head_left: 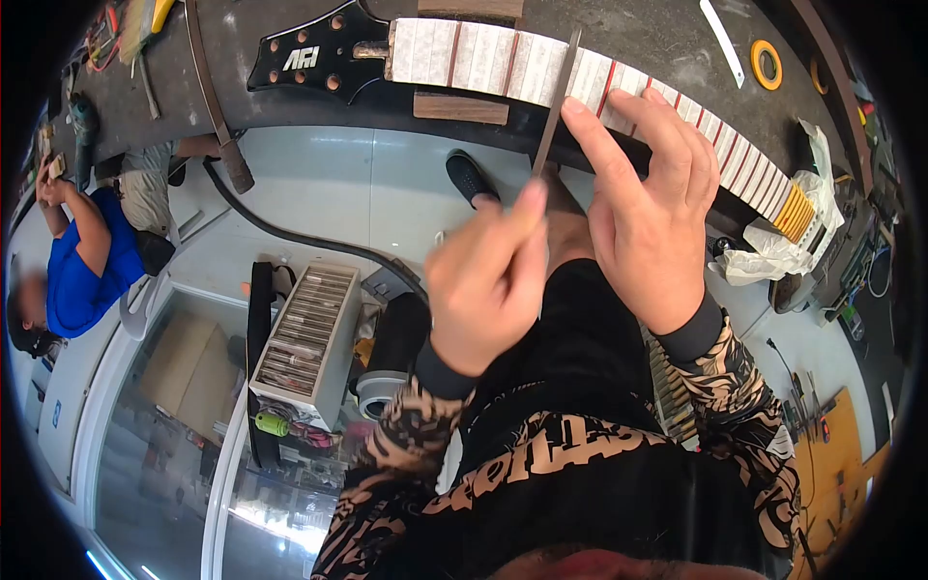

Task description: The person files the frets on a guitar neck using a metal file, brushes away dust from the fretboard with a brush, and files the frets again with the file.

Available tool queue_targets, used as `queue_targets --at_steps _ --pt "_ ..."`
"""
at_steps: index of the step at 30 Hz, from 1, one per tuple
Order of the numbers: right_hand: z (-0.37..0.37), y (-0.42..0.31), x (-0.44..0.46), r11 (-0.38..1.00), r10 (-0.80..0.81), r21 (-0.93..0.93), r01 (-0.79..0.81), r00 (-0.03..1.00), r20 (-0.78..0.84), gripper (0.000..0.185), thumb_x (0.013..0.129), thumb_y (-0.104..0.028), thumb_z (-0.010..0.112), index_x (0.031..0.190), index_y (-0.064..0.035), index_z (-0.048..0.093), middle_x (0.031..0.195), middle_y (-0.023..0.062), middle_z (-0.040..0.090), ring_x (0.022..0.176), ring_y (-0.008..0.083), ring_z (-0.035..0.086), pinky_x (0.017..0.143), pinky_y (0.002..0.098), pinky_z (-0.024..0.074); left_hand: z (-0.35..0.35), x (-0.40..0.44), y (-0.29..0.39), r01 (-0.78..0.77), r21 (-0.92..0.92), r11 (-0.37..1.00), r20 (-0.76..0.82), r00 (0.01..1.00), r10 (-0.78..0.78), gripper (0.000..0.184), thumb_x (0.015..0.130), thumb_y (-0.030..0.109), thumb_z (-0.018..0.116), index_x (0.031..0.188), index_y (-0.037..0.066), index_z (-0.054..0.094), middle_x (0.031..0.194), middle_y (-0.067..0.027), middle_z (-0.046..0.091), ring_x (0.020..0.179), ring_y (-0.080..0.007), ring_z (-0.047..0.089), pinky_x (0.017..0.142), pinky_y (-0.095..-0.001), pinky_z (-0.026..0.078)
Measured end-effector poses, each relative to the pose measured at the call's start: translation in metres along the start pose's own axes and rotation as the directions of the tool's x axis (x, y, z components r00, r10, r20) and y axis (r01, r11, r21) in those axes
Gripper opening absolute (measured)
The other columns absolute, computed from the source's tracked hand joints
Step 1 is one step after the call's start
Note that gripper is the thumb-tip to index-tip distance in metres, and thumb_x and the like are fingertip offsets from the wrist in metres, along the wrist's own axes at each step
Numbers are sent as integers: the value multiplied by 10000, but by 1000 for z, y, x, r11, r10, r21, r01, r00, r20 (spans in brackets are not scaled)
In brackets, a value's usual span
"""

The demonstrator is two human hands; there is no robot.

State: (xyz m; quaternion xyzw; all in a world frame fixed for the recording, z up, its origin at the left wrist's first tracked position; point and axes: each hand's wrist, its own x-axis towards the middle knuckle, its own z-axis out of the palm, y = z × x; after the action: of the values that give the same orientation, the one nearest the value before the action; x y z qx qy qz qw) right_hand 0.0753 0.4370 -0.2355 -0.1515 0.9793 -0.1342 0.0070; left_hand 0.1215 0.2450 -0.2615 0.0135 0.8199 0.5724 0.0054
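A guitar neck lies across the top of the view, its fretboard (483, 60) covered in whitish tape strips with dark red lines between them. At its left end is a black headstock (311, 56) with a white logo. My left hand (488, 280), somewhat blurred, is closed around one end of a narrow metal file (558, 111), which lies crosswise over the fretboard. My right hand (657, 208) rests with fingers stretched out over the fretboard's near edge. Its index fingertip is right beside the file; I cannot tell whether they touch.
Wooden blocks (460, 108) sit beside the neck on the dark bench (628, 17). A yellow tape roll (767, 64) and a white strip (722, 43) lie at the back right. Crumpled paper (773, 266) is near the neck's right end. A person in blue (97, 256) is at far left.
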Motion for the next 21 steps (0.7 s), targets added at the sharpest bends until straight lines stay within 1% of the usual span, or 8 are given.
queue_targets --at_steps 2,6,11,13,15,16,19,21 --pt "4 1 -1 1000 10 -5 -10 1000 -21 843 846 66 723 1614 -280 697 1574 59 577 1540 323 523 1285 519 370 18 39 -5 9 -90 996 -21 1000 -10 336 1045 -98 765 1372 -24 795 958 -36 767 715 -43 557 614 -263 464" --pt "7 1 0 1000 8 -12 -8 999 -44 912 791 72 721 1613 -320 686 1562 12 577 1534 283 526 1280 510 366 3 6 -12 -53 7 999 -20 998 53 401 998 -133 779 1378 -6 799 868 -60 705 648 -106 555 586 -279 440" --pt "1 1 0 1000 -10 -11 10 1000 -8 813 863 63 712 1609 -259 706 1587 86 579 1546 346 518 1294 524 370 -7 -30 -5 -90 213 973 -11 996 94 449 946 -152 802 1365 10 806 787 -89 621 615 -223 570 580 -358 455" --pt "2 0 0 1000 -1 -13 1 1000 -7 819 859 68 708 1611 -255 704 1587 89 580 1548 347 517 1295 525 369 9 15 -9 -192 261 946 -28 978 207 437 945 -144 810 1353 12 809 783 -92 624 626 -245 582 588 -384 468" --pt "-1 0 -1 1000 1 -2 -1 1000 7 829 853 73 709 1613 -258 702 1588 90 581 1552 349 515 1296 525 370 23 41 -18 -209 260 943 -42 973 227 527 892 -34 812 1403 94 809 823 -79 623 642 -285 636 590 -418 508" --pt "-1 0 0 1000 0 7 0 1000 10 834 851 75 709 1615 -259 701 1589 90 581 1554 350 514 1296 525 370 20 37 -17 -204 282 937 -26 975 220 556 874 -30 829 1414 103 810 827 -80 626 644 -283 640 593 -408 508" --pt "-2 4 -2 999 -43 13 42 999 7 842 843 85 713 1609 -266 706 1596 92 579 1559 355 514 1296 524 372 -3 -19 -17 -185 296 937 5 981 192 408 952 -132 796 1331 15 813 787 -90 633 638 -275 597 598 -385 486" --pt "-1 3 -2 999 -35 19 35 999 4 845 841 90 715 1605 -271 710 1604 94 576 1564 357 513 1299 523 370 -13 -40 -12 -131 288 949 21 991 131 387 964 -130 786 1325 7 811 792 -92 639 641 -262 607 608 -378 494"
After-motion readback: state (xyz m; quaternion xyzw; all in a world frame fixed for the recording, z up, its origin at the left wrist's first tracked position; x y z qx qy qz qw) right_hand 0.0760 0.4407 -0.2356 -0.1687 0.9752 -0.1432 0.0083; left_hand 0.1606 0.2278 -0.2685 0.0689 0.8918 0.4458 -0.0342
